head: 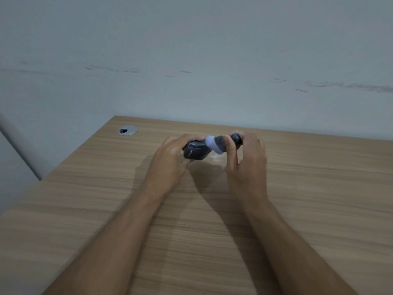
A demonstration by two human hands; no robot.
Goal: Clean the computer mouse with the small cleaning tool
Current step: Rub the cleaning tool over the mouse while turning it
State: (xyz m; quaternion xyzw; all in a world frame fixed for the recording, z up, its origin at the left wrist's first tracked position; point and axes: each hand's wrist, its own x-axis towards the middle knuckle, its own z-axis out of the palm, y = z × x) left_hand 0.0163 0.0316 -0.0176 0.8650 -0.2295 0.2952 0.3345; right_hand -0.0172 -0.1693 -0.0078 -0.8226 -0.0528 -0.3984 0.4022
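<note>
Head view: left hand [170,160] fingers grip mouse [194,153] above table [319,188]; right hand [246,158] fingers hold cleaning tool [221,143], pale tip touching mouse.

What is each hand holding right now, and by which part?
The left hand grips the black computer mouse around its sides. The right hand holds the cleaning tool by its dark handle end, pale tip against the mouse.

hands 2 [170,160] [246,160] | mouse 1 [194,153] | cleaning tool 1 [219,144] | desk 1 [319,188] | cable grommet 1 [127,130]
</note>
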